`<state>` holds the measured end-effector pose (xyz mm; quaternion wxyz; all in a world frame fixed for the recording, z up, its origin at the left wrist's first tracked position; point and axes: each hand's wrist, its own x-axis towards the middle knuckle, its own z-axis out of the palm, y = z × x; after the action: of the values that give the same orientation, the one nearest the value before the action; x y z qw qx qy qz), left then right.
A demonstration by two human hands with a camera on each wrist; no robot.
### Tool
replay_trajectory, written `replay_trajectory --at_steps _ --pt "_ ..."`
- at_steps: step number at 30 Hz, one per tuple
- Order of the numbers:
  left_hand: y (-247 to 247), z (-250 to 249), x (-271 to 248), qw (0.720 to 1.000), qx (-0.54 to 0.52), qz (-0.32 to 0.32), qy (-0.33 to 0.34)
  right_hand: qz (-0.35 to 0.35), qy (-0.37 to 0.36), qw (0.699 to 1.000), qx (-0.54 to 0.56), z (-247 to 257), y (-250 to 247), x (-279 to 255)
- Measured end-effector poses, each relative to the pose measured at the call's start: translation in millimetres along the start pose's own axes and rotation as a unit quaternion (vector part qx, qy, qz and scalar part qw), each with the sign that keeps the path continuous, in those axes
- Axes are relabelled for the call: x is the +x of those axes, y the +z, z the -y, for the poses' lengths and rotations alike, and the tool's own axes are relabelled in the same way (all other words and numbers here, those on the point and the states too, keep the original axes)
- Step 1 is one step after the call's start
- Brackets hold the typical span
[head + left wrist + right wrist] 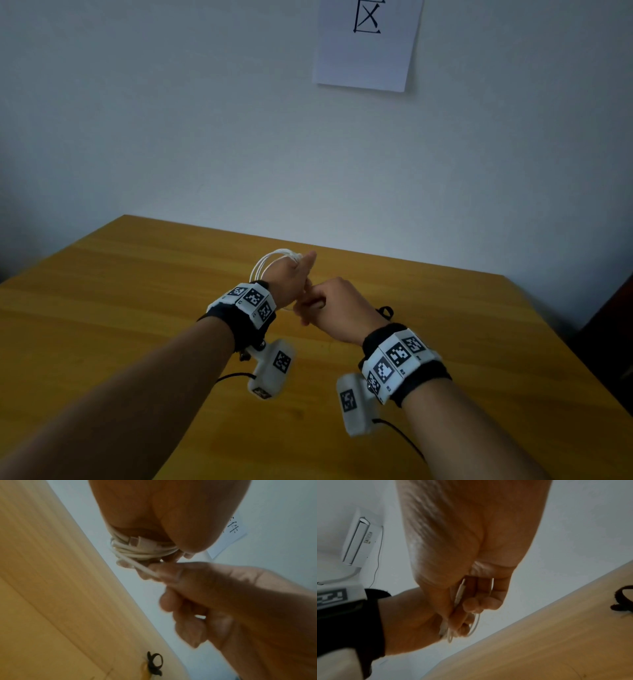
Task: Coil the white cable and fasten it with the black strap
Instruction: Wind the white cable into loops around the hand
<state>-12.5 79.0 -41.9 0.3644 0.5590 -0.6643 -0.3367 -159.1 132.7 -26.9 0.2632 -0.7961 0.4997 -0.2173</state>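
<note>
The white cable (270,262) is wound in several loops, and my left hand (297,275) grips the bundle above the wooden table (137,291). In the left wrist view the coil (142,549) with its white plug sits under my left thumb. A loose strand (142,567) runs from it into my right hand (197,588), which pinches it just right of the coil. My right hand (329,301) touches the left one. The black strap (385,311) lies looped on the table just right of my right hand, also seen in both wrist views (35,664) (623,599).
A white paper sheet (366,44) with a black character hangs on the wall behind the table. The table's right edge (582,359) borders a dark area. A white wall unit (358,545) shows in the right wrist view.
</note>
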Motion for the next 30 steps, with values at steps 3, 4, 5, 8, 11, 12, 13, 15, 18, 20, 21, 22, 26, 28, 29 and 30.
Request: replay_trajectory --at_steps 3,4,5,8,11,12,13,15,18,20,21,22,26,28,29,30 --pt "3 -1 -4 0.997 0.047 0.043 -0.044 -0.025 -0.026 0.999 0.01 -1 -3 -1" --pt "3 -4 -7 0.995 0.032 0.065 -0.066 -0.026 -0.038 0.999 0.006 -1 -4 -2" --pt "4 -5 -8 0.992 0.009 0.093 -0.09 -0.029 -0.046 0.999 0.003 -1 -3 -3" --pt "6 -7 -13 0.974 -0.039 0.164 -0.153 -0.057 -0.044 0.997 0.014 -3 -3 -5" --pt "9 -8 -14 0.957 -0.033 0.208 -0.199 -0.076 -0.029 0.996 0.03 -5 -5 -5" --pt "9 -9 -16 0.945 -0.046 0.237 -0.221 -0.081 -0.024 0.996 0.024 -7 -6 -3" --pt "7 -10 -16 0.929 -0.063 0.275 -0.24 -0.088 -0.02 0.996 0.013 -9 -8 -2" --pt "3 -9 -17 0.896 -0.088 0.354 -0.255 -0.1 -0.025 0.995 -0.011 -12 -10 -2" --pt "-1 -12 -22 0.857 -0.169 0.429 -0.23 -0.055 -0.055 0.997 0.024 -18 -16 -2" --pt "-2 -15 -23 0.833 -0.239 0.443 -0.232 0.01 -0.057 0.99 0.126 -20 -17 -1" --pt "-3 -17 -23 0.812 -0.272 0.46 -0.236 0.034 -0.05 0.981 0.184 -22 -18 2" --pt "-3 -18 -23 0.787 -0.301 0.483 -0.236 0.044 -0.037 0.972 0.23 -23 -17 4" --pt "-5 -15 -19 0.732 -0.375 0.531 -0.204 0.022 -0.022 0.969 0.245 -23 -17 6" --pt "-4 -15 -17 0.726 -0.401 0.523 -0.194 0.003 -0.029 0.977 0.209 -19 -18 7" --pt "-3 -15 -16 0.731 -0.406 0.516 -0.185 -0.008 -0.028 0.98 0.195 -18 -18 8" --pt "-3 -14 -13 0.742 -0.404 0.505 -0.177 -0.016 -0.022 0.983 0.183 -17 -18 9"
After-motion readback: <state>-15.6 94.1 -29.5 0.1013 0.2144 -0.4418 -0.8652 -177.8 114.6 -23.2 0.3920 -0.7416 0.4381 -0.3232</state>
